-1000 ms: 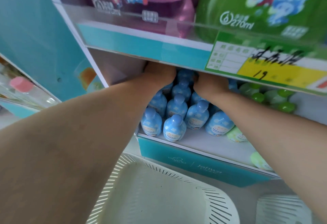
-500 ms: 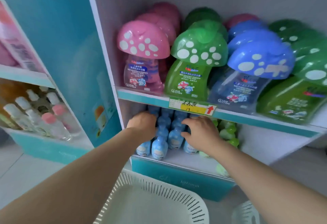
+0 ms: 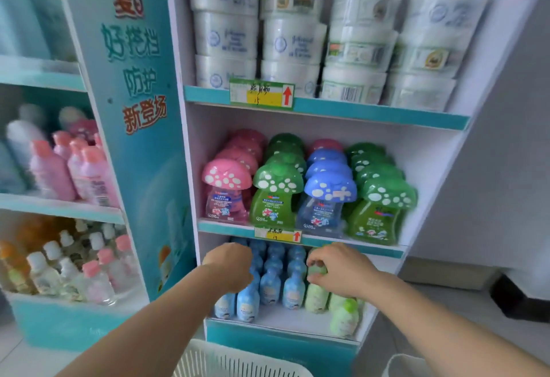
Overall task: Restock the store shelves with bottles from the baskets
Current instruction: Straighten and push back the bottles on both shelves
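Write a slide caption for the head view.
Left hand among blue bottles, right hand gripping a green bottle on the bottom shelf.

Bottles (image 3: 269,286) on bottom shelf (image 3: 285,321), basket (image 3: 238,361) in front below.

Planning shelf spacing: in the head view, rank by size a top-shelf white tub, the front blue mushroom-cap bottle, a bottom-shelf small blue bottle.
1. The white tub and blue mushroom-cap bottle look alike; unranked.
2. The small blue bottle.
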Available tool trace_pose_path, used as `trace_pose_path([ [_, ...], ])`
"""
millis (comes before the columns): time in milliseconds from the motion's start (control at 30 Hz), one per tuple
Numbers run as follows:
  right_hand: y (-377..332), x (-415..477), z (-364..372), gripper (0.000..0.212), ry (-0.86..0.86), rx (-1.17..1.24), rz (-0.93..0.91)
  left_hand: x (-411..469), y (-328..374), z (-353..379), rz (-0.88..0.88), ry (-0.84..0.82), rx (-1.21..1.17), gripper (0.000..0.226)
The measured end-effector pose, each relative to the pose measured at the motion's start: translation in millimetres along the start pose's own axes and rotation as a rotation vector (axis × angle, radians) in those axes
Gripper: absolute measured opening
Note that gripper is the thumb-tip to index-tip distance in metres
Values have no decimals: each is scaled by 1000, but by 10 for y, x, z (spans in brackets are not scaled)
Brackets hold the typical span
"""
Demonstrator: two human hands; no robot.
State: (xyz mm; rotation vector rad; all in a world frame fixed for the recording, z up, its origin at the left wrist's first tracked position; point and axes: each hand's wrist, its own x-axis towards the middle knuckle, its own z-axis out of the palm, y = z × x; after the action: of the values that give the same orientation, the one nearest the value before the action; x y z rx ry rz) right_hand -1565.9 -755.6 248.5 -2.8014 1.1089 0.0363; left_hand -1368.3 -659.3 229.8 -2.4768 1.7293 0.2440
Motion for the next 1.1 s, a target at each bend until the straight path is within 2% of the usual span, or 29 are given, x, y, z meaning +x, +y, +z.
trace_pose_path([
  [233,250,-253,-739,27,147,-25,62,-193,367,-635,107,174,5,33],
  [433,481,-281,-1190,30,352,-152,157,-173,663,-1119,226,438,-16,31],
  [567,550,-201,-1311,37,353,-299,162,-27,805,-1233,353,561,19,33],
  [733,645,-62,-1306,42,260,-373,209,214,908,-1233,355,532,155,56],
  [1100,746,13,-1272,54,249,-419,156,352,1009,-1277,301,525,108,32],
])
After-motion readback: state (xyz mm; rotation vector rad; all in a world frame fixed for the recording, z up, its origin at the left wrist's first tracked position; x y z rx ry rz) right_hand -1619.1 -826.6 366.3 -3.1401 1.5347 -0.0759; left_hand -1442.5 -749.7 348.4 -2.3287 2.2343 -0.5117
